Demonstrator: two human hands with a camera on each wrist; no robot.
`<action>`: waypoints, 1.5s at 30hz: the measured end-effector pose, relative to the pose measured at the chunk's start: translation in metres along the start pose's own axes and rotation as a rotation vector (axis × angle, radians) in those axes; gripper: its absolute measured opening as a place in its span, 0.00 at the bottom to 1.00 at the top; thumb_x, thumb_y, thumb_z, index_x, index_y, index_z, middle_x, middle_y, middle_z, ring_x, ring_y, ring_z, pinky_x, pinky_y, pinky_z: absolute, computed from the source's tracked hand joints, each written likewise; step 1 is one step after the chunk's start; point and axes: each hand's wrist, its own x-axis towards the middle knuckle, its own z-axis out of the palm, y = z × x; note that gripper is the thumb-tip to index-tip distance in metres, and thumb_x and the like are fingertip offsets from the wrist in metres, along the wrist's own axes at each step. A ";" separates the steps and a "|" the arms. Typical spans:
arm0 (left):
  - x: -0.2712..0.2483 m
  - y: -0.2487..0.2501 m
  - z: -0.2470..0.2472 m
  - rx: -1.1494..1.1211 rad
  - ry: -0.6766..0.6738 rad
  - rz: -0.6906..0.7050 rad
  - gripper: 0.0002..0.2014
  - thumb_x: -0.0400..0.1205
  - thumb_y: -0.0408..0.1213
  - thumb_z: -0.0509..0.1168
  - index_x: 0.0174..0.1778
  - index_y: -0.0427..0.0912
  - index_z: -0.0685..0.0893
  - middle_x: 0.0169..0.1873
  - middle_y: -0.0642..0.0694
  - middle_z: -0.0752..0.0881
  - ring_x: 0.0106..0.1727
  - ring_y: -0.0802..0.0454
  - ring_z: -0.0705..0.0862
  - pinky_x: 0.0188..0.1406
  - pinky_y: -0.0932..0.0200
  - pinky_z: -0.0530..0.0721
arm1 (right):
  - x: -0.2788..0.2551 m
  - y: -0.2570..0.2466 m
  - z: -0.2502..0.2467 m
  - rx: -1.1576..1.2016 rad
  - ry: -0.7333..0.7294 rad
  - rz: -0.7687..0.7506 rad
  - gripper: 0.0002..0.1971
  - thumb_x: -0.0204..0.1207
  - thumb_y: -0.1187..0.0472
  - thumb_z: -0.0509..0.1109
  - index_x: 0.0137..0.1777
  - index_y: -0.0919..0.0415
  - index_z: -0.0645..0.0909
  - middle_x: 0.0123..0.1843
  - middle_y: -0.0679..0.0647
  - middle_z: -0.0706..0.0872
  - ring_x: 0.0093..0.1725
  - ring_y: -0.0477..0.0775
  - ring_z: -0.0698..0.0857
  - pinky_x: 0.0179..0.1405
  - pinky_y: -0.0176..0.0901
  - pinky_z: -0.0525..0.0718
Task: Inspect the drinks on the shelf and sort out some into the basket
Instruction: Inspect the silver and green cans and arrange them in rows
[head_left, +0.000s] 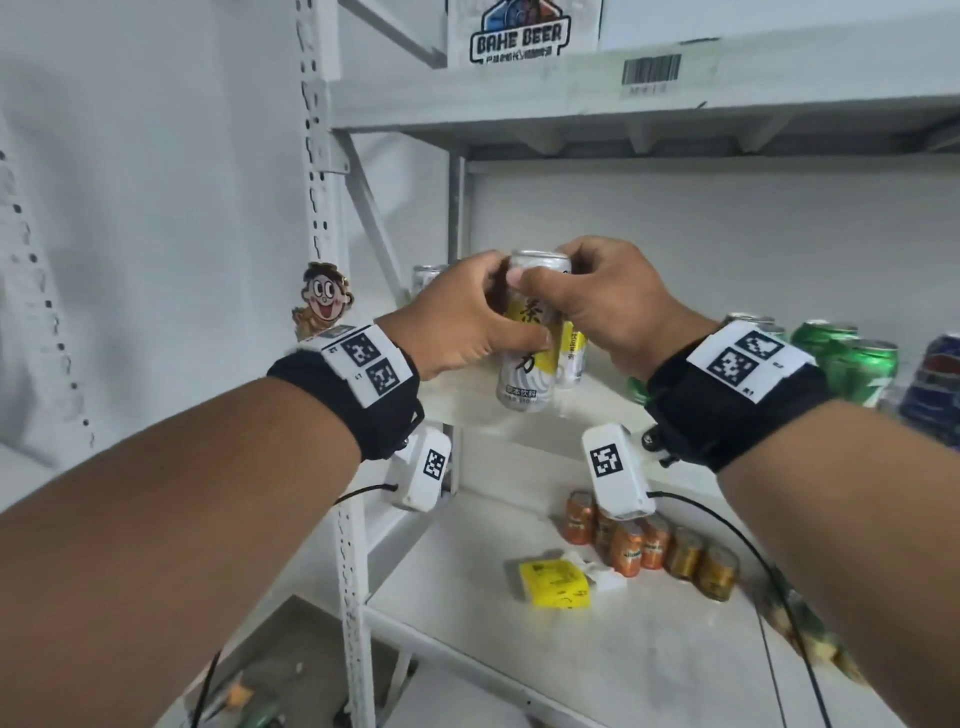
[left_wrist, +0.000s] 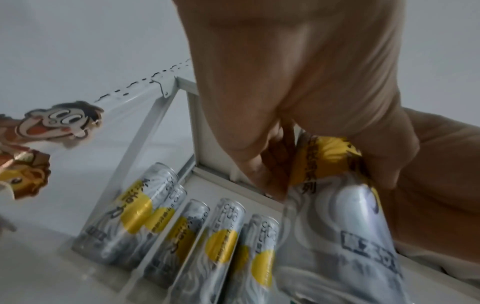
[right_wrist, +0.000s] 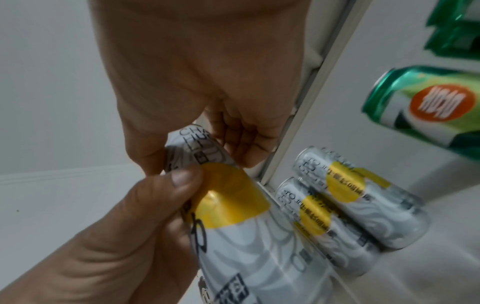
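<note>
Both hands grip one can. The left hand wraps its side with the thumb across the label, and the right hand pinches it near the top rim. The can stands upright, long axis vertical, lifted just in front of the shelf, squarely between the two hands. It is smooth silver metal, a slim cylinder with a yellow patch. Matching cans stand behind it, green cans to the right. No basket is in view.
</note>
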 end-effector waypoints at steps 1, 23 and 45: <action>0.003 -0.001 -0.008 0.016 0.027 0.024 0.33 0.64 0.39 0.89 0.64 0.41 0.86 0.52 0.50 0.96 0.54 0.53 0.96 0.51 0.57 0.94 | 0.004 -0.002 0.006 -0.017 0.000 0.001 0.22 0.70 0.51 0.88 0.53 0.67 0.87 0.42 0.55 0.92 0.37 0.48 0.89 0.38 0.45 0.90; 0.119 -0.090 -0.144 0.405 -0.087 -0.041 0.23 0.60 0.54 0.82 0.47 0.46 0.92 0.43 0.47 0.95 0.46 0.49 0.94 0.52 0.42 0.95 | 0.188 0.052 0.099 -1.160 -0.043 -0.025 0.20 0.79 0.47 0.75 0.63 0.60 0.88 0.63 0.58 0.89 0.63 0.60 0.85 0.54 0.43 0.78; 0.113 -0.094 -0.155 0.403 -0.177 -0.002 0.25 0.60 0.58 0.83 0.47 0.48 0.92 0.43 0.50 0.95 0.46 0.51 0.94 0.53 0.41 0.96 | 0.179 0.057 0.110 -1.311 -0.241 -0.004 0.18 0.72 0.47 0.81 0.57 0.43 0.79 0.46 0.42 0.79 0.54 0.56 0.82 0.56 0.51 0.74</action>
